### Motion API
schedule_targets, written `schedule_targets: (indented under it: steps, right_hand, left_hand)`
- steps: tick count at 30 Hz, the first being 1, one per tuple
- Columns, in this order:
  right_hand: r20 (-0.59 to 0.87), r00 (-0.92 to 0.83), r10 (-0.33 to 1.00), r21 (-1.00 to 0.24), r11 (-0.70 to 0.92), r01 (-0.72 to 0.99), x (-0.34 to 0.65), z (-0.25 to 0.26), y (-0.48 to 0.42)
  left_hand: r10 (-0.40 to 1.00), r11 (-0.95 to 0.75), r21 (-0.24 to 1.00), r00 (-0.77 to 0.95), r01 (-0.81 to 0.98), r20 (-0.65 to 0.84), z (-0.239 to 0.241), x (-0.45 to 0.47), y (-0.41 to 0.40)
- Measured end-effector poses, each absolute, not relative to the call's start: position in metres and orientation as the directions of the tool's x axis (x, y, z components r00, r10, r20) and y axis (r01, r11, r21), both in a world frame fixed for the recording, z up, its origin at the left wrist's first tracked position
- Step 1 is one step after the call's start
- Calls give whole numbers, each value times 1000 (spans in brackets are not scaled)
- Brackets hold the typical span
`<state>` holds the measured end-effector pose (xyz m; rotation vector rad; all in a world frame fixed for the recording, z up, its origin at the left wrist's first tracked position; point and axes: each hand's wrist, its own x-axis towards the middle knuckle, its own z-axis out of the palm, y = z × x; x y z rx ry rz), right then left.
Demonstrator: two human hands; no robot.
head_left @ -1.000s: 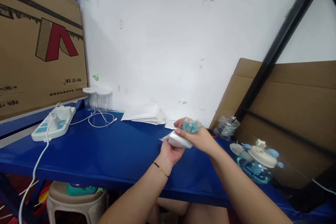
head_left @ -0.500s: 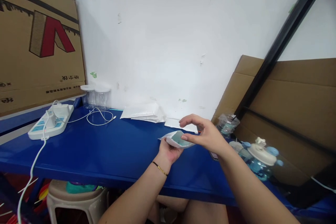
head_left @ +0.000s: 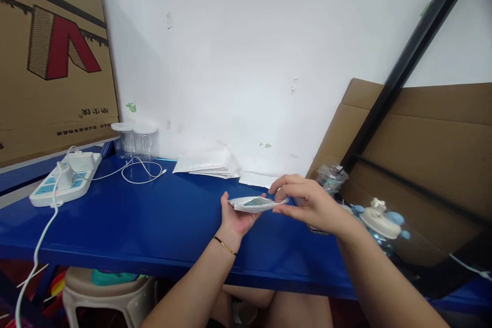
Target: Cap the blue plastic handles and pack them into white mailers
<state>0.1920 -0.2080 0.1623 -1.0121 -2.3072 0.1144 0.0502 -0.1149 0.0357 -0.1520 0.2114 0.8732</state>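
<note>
Head view: both forearms reach forward over blue table [head_left: 154, 220]. Left hand [head_left: 235, 217] palm up, thin bracelet at wrist, thumb and fingers clamped on left end of pouch [head_left: 251, 204]. Right hand [head_left: 312, 206] knuckles up, thumb and forefinger pinched on pouch's right end.

Pouch: white, flat, held level just above table between hands, mouth slightly agape, something teal showing inside.

Around: stack of white envelopes [head_left: 203, 164] behind by wall, power strip [head_left: 63, 184] far left, water bottle [head_left: 378, 223] at right.
</note>
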Motion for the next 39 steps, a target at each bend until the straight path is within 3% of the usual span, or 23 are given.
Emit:
schedule_targets:
  steps: [4,10,12,16,18,21,23,26,28,30,32,35,37,39]
  right_hand:
    - [447,-546,709,-445,706,552,189,166,-212]
    - [584,-277,763,-534,619,577,191,151,-199]
    - [656,-270,705,-448,651,613,190,145,-192]
    - [716,-450,533,-30,668,743,185,134,-186]
    - [716,-489,498,108,614,782,182,130,-186]
    - [717,-491,496,203,525,827,176,125,-186]
    - [659,-543,520,206,569,796,172,123,-185]
    - [536,-616,578,81,691,718,173,119,-178]
    - [540,-522,660,-18,629,777,185,119,-169]
    - [615,-292,733,-126,457,880,207,120,-154]
    - [663,5,749,-356,309,882,238,121,-134]
    - [540,358,761,-767,271,581,283,115,-97]
    - [419,487,766,-868,181,462,303,102,-73]
    - [269,541,797,-865,-48,500,314,83,-52]
  left_hand:
    - [713,689,-11,680,-725,-170,38,39,-115]
    - [751,648,-45,647,-760,-132,38,42,-111]
    - [752,638,-62,639,-767,-160,37,45,-108]
    - [760,607,-93,611,-789,-220,34,45,-105]
    - [758,600,-79,598,-796,-260,31,44,-104]
    - [759,594,-39,576,-804,-305,29,44,-103]
    - [764,587,-21,563,-809,-317,28,44,-102]
    - [745,614,-21,588,-789,-316,28,42,-103]
    - [706,661,-29,635,-749,-315,27,37,-104]
    - [691,677,-28,648,-735,-320,24,29,-103]
    - [720,648,-15,619,-761,-314,21,19,-102]
    - [770,597,12,568,-802,-290,14,7,-99]
    - [795,563,37,529,-825,-295,11,3,-97]
    - [814,537,65,496,-841,-302,9,2,-97]
